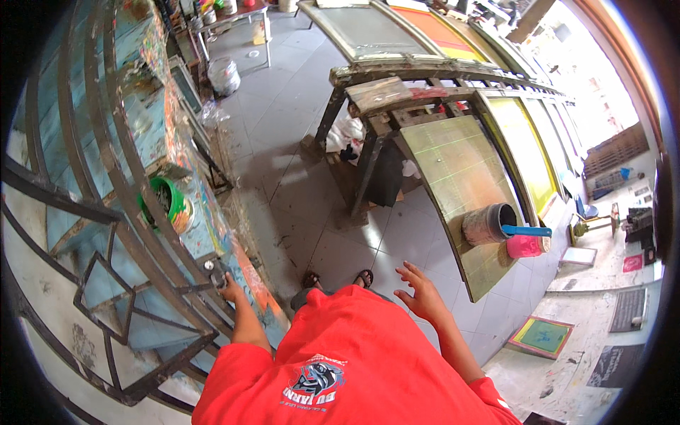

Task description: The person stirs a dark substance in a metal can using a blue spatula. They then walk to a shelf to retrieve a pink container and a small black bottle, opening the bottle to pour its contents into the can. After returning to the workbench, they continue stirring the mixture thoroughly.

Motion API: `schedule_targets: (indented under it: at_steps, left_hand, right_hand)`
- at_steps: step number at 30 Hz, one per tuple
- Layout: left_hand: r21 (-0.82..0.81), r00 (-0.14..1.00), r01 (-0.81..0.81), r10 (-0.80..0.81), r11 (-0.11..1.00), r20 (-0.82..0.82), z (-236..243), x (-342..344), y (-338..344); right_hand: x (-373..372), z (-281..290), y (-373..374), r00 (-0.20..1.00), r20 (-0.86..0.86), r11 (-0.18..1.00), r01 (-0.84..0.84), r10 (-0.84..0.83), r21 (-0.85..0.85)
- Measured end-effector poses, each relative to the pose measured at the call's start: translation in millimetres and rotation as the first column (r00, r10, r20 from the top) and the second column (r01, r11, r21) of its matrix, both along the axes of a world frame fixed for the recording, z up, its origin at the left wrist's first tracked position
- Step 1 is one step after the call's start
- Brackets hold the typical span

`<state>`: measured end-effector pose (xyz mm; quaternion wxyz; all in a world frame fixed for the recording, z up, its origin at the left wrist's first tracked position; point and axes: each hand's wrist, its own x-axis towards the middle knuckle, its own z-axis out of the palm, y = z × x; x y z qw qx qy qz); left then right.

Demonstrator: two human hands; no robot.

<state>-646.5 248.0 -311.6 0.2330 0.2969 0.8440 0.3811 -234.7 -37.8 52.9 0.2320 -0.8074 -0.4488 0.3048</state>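
Note:
My left hand (229, 289) is at the dark metal railing (127, 234), its fingers closed around a small dark thing with a pale tip (210, 266). What that thing is, I cannot make out. To the right, my right hand (423, 294) hangs in the air with fingers apart and nothing in it. Beyond it, a worn board with green grid lines (453, 159) slopes on a wooden rack. On the board stand a grey paint-stained tub (478, 227), with a blue handle (531, 230) across its rim, and a pink container (523, 246).
Paint-splashed blue steps (145, 127) rise behind the railing, with a green bucket (157, 195) on one. Framed screens (382, 32) lie along the wooden rack (347, 74). A grey tiled floor (283, 205) runs between. A clear plastic bag (224, 75) sits farther back.

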Motion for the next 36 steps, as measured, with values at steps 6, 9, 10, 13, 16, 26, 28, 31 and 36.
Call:
schedule_targets:
  at_steps: [6, 9, 10, 13, 16, 26, 28, 31, 36]
  left_hand:
    - [-0.150, 0.980, -0.170, 0.183, 0.974, 0.078, -2, -4, 1]
    - [-0.371, 0.955, -0.111, 0.203, 0.922, 0.218, 27, 3, 3]
    - [-0.398, 0.940, -0.082, 0.204, 0.914, 0.275, 37, 5, 3]
    - [-0.368, 0.931, -0.153, 0.259, 0.917, 0.258, 35, 1, 5]
    - [-0.374, 0.902, -0.197, 0.317, 0.906, 0.292, 27, -3, 8]
    - [-0.214, 0.777, -0.139, 0.241, 0.967, 0.581, 24, -8, 4]
    - [-0.166, 0.748, -0.114, 0.194, 0.980, 0.635, 19, -4, 5]
    - [-0.215, 0.757, -0.120, 0.229, 0.969, 0.612, 35, 13, -3]
    - [-0.249, 0.738, 0.072, 0.117, 0.966, 0.665, 33, 30, -22]
  right_hand:
    - [7, 10, -1, 0.998, 0.061, 1.000, -0.016, 0.017, -0.026]
    - [10, 15, -3, 0.998, 0.062, 1.000, -0.015, 0.016, -0.014]
    - [10, 17, -3, 0.998, 0.060, 1.000, -0.015, 0.015, -0.004]
    - [12, 25, 2, 0.999, 0.031, 1.000, 0.007, -0.008, 0.016]
    - [13, 26, 5, 0.997, 0.070, 0.995, 0.010, -0.017, 0.094]
    - [30, 56, 9, 0.996, 0.024, 0.991, 0.087, -0.089, 0.102]
    - [35, 68, 8, 0.992, 0.042, 0.980, 0.110, -0.119, 0.164]
    - [49, 84, 1, 0.974, 0.133, 0.949, 0.138, -0.181, 0.285]
    - [76, 108, -27, 0.865, 0.195, 0.766, 0.278, -0.461, 0.579]
